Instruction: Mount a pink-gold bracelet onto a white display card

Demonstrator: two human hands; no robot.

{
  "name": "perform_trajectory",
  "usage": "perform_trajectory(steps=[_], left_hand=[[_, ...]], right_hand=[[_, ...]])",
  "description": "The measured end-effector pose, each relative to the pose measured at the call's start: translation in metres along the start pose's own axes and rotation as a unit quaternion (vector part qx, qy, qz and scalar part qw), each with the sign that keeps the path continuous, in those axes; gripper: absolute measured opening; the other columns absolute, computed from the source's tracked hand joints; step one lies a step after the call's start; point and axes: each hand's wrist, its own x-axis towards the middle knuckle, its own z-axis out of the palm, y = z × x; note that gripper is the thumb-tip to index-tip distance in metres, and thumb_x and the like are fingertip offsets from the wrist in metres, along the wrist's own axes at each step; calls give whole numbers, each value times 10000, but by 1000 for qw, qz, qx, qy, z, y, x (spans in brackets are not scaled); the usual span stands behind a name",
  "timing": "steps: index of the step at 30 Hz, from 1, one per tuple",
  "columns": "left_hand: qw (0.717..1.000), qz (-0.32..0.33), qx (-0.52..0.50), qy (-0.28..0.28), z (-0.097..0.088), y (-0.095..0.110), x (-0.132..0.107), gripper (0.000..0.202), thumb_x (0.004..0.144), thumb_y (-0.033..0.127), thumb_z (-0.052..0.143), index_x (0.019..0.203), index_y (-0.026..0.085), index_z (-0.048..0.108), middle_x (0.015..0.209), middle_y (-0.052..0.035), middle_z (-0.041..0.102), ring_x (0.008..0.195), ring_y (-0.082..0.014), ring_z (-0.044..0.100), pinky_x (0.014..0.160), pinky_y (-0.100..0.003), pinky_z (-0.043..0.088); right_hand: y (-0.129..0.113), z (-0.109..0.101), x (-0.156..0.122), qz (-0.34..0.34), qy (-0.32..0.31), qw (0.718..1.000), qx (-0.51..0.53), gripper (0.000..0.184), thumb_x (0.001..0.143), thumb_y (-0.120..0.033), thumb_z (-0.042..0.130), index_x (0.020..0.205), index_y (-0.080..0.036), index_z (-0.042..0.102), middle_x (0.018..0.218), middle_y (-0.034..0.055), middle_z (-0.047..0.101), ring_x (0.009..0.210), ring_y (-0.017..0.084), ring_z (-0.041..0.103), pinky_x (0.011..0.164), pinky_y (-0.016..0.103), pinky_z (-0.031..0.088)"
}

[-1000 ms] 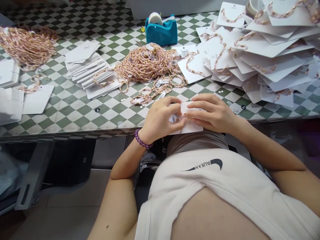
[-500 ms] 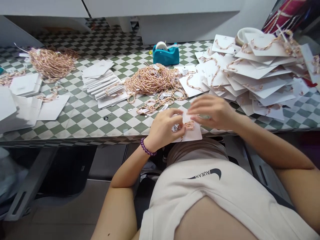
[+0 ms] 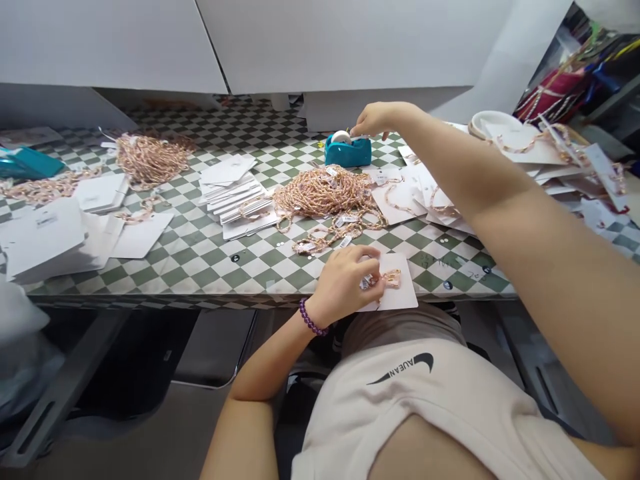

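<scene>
Head view, seated at a green-and-white checkered table (image 3: 200, 257).

Left hand (image 3: 345, 283): rests at the near table edge on a white rectangular paper card (image 3: 400, 297). Fingers curled, thumb and fingertips pinched on a short rose-gold chain bracelet (image 3: 387, 279) with a small white tag; the bracelet lies across the card. A purple bead wristband (image 3: 311, 319) sits on this wrist.

Right hand (image 3: 373, 120): arm stretched far across the table. Fingers are bent down and closed at the top of a teal plastic tape dispenser (image 3: 347, 150), right at its white tape roll (image 3: 341, 137). Fingertips meet at the tape; whether a strip is actually between them cannot be told at this size.

Position of card and bracelet: nearest edge of the table, directly in front of the torso, well apart from the dispenser.

Between the two hands: a large loose heap of rose-gold chain bracelets with tags (image 3: 325, 197), trailing a few strands toward the card.

Left of that heap: a fanned stack of blank white cards (image 3: 233, 190). Further left, a second heap of chains (image 3: 150, 157) and more white cards (image 3: 45, 237).

Right side, partly hidden by the right forearm: a spread pile of white cards with bracelets already mounted (image 3: 545, 157).

White panels (image 3: 325, 40) stand at the back of the table.
</scene>
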Motion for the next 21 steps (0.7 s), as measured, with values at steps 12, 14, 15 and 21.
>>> perform_trajectory(steps=[12,14,15,21], left_hand=[[1000,-17,-8,-10,0,0,0,162,881,274,644,741,193,650,1201,-68,696,1047,-234,658,929,-408,502],[1000,-15,-7,-11,1,-1,0,156,876,278,652,744,195,652,1201,-66,694,1042,-230,657,925,-400,499],[1000,-14,-6,-9,1,-1,0,152,873,278,656,745,196,653,1199,-64,695,1040,-230,656,924,-400,497],[1000,-11,-5,-2,2,-2,0,163,878,285,649,741,197,655,1189,-51,696,1040,-228,656,935,-405,492]], right_hand=[[38,-7,59,-10,-68,996,50,361,1001,-399,576,1077,-52,641,879,15,659,671,63,639,691,218,591],[46,-9,62,-15,-71,995,63,355,1000,-383,579,1120,-53,634,925,25,662,701,67,649,715,225,597],[50,-8,64,-20,-73,995,68,371,1004,-385,569,1151,-48,625,968,34,658,729,72,655,733,228,599],[80,4,81,-125,-37,990,60,378,1053,-368,471,1184,-33,589,1009,60,648,742,54,623,752,231,585]])
